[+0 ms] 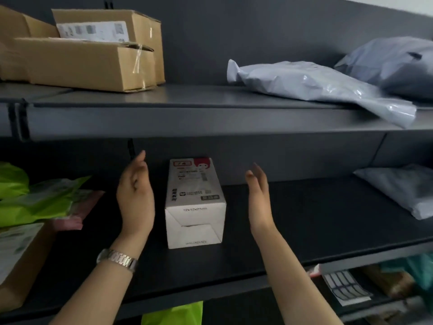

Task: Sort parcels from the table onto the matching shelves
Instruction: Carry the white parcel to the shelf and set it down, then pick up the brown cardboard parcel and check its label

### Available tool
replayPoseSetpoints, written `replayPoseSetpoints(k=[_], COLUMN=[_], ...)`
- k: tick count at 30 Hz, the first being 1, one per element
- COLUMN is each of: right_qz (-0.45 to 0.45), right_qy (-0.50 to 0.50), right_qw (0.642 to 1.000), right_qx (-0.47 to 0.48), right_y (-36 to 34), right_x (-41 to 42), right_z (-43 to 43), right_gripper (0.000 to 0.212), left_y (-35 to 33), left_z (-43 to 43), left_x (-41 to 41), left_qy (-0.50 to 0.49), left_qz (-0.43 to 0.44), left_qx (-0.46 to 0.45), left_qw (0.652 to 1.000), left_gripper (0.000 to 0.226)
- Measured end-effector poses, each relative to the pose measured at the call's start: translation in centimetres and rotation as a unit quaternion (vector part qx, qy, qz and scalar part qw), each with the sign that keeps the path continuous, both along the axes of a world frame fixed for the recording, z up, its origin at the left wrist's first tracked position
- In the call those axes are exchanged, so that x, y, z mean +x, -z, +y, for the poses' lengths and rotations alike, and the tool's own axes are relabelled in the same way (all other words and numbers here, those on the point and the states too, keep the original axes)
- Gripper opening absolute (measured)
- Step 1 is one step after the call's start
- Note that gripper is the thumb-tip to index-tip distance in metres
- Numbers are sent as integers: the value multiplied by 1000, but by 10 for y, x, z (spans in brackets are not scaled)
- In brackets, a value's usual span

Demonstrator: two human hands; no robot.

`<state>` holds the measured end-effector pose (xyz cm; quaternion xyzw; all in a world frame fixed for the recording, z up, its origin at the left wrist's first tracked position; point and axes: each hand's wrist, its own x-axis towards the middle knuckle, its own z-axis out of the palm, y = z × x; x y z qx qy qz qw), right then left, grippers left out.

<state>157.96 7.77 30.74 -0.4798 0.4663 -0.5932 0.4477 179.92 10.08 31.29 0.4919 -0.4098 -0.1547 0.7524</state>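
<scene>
1. White box [195,202] sits on middle shelf [293,219], between both hands, long axis running away from the fingers
2. Left hand [136,195] nearer; right hand [259,198] apart
3. Both spread flat, holding nothing

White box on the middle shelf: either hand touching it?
Apart. The head view shows dark shelf between the white box and both the left hand and right hand.

A matt white cardboard box [195,202] sits on matt dark metal shelving [293,207], below glossy grey plastic mailers [321,83] and brown corrugated cartons [77,63].
</scene>
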Motion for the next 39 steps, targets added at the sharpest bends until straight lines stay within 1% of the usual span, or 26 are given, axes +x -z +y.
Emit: replayPoseSetpoints(k=[3,5,7,10,12,13,15,17,20,23,27,31,35,39], right_qz=[-17,-12,-13,-6,8,16,30,38,36,33,36,23,6,5], right_qy=[30,65,116,155,175,190,220,250,310,359,447,504,559,606], right_qw=[998,993,983,972,968,965,960,955,938,921,883,853,818,786], right_qx=[-56,-101,-142,-175,-178,-178,-171,-156,-153,-150,-139,-137,-133,-126], right_y=[-10,-15,-21,-31,-30,-28,-24,-20,-17,-13,-5,5,14,20], right_x=[-38,-67,-102,-160,-204,-228,-275,-322,-389,-445,-511,-570,-634,-711], right_z=[33,57,82,126,159,176,210,244,291,333,378,402,408,399], right_gripper=[57,51,45,38,40,45,57,60,51,36,37,38,38,38], left_y=[-15,-20,-20,-15,-10,-7,-2,2,5,5,6,9,13,17], left_z=[20,35,46,64,78,86,103,120,145,170,189,195,193,173], left_x=[-24,-52,-89,-157,-210,-236,-290,-347,-430,-502,-585,-668,-754,-846], left_qy=[53,93,140,225,273,297,355,405,470,530,590,630,680,714], left_qz=[1,16,22,0,-7,-3,3,3,22,3,-23,-57,-64,-55], left_qx=[-52,-78,-77,-56,-47,-43,-23,-8,11,30,48,65,64,55], left_qw=[997,992,987,973,961,954,935,914,883,847,805,772,727,696], left_gripper=[37,47,52,46,40,39,41,43,42,41,45,58,52,51])
